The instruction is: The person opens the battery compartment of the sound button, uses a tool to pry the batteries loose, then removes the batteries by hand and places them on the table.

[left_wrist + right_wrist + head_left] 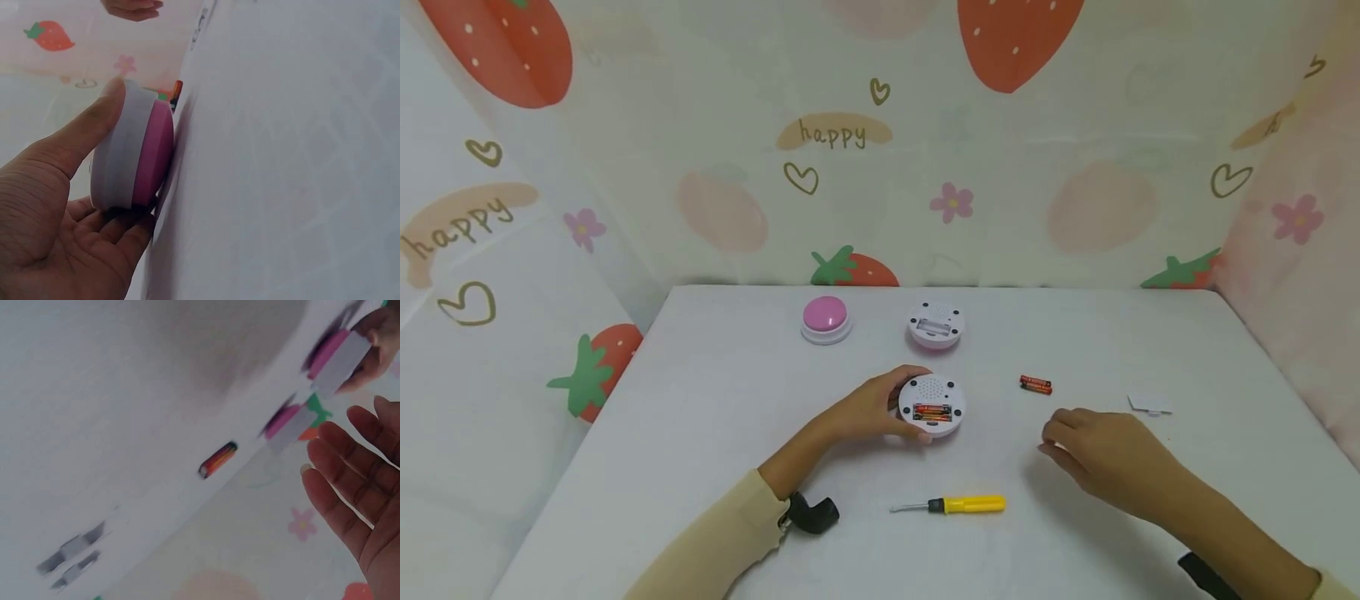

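Observation:
My left hand (876, 408) holds a round push-button device (931, 387) by its edge, thumb on the near side and fingers behind. It lies upside down, its white base up, with orange-and-black batteries (932, 413) in its open compartment. Its pink button (156, 153) faces the tabletop in the left wrist view. My right hand (1101, 454) hovers right of the device, fingers loosely bent and nothing in them. Beyond it lie loose batteries (1036, 384) side by side. White battery covers (1148, 404) rest farther right; two pieces (72, 549) show in the right wrist view.
Behind, a second upside-down button device (936, 323) has a bare battery compartment. A pink-topped button (825, 315) stands upright to its left. A yellow-handled screwdriver (970, 504) lies near the front of the white table (737, 358). Strawberry-print sheets hang around the table.

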{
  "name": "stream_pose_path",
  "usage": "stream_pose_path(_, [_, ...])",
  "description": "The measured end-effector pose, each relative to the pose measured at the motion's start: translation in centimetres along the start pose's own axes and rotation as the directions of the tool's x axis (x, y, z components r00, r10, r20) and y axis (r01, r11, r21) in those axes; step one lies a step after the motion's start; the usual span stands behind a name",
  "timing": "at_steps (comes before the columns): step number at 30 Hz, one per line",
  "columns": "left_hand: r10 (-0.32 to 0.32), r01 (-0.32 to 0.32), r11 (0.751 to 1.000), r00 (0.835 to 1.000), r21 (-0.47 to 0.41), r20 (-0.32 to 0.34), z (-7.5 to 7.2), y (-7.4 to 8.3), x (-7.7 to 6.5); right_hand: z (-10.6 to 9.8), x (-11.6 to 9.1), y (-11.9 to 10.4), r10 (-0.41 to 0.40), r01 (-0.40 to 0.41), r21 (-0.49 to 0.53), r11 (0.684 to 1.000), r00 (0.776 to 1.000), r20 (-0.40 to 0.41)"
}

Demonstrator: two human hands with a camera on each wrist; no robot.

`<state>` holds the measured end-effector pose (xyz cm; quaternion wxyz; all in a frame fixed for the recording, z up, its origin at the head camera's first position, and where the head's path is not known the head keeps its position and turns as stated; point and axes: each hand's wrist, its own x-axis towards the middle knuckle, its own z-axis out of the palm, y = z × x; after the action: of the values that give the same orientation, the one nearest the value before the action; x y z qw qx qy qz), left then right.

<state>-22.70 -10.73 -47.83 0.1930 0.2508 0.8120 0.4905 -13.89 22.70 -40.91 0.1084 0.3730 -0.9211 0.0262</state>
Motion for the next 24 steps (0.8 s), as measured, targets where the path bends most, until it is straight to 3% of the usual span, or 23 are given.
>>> stream_pose_path(4, [0.001,-0.001,1.000,1.000,-0.002,-0.026,-0.1,0.0,0.1,0.3,2.0,-2.5,-0.013,0.006,0.060,0.998,0.992,0.123])
stream_pose_path(10, [-0.009,0.008,1.000,0.999,-0.020,-0.040,-0.1,0.0,0.1,1.5,4.1,-4.8,-0.053,0.015,0.141,0.990,0.962,0.268])
stream_pose_path(17, [0.009,-0.011,0.999,0.999,-0.044,-0.045,-0.1,-0.3,0.1,3.1,5.4,-6.2,-0.155,0.093,0.214,0.972,0.942,0.297])
stream_pose_path(24, [0.005,-0.005,1.000,1.000,-0.011,-0.026,-0.3,-0.2,0.0,3.6,6.1,-6.8,-0.151,0.070,0.227,0.971,0.920,0.361])
